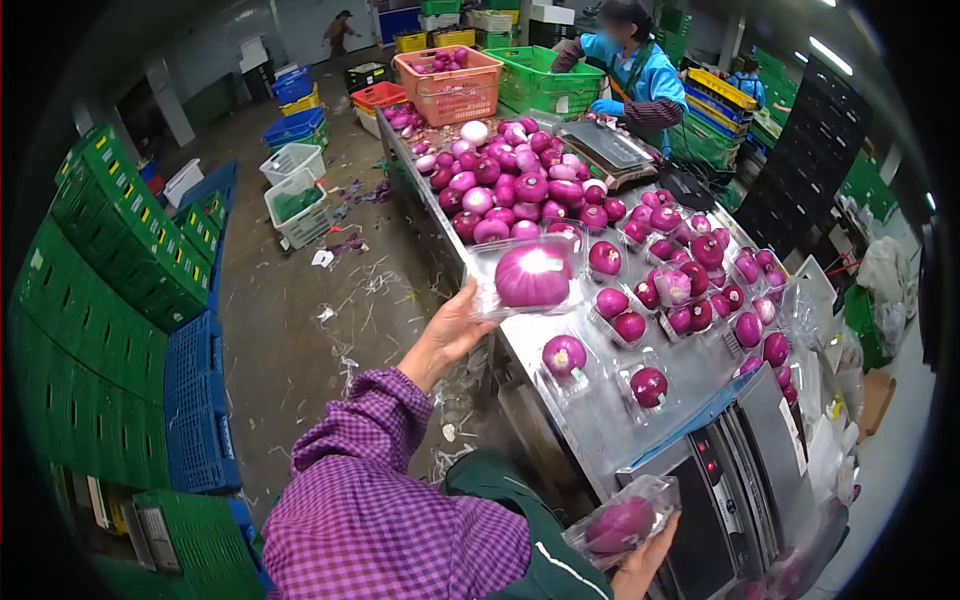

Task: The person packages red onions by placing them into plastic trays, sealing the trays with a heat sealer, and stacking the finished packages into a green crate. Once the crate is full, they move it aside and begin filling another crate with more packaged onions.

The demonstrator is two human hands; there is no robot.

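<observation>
My left hand (pixel 447 330) grips the near left corner of a clear plastic tray holding a large red onion (pixel 530 277), raised over the table's left edge. Light glares off the top of this pack. Low at the front, my right hand (pixel 645 562) is closed on a second wrapped onion pack (pixel 620 522), beside a wrapping machine (pixel 725 480) with red lights. On the metal table (pixel 510 345) nearby sit several more onions in clear trays, among them one onion (pixel 564 355) and another (pixel 649 387).
Loose red onions (pixel 530 186) are heaped farther up the table, near a scale (pixel 608 145). A co-worker (pixel 645 80) with blue gloves stands behind it. An orange crate (pixel 450 85) and a green crate (pixel 545 80) are at the far end. Green crates (pixel 130 230) are stacked at left.
</observation>
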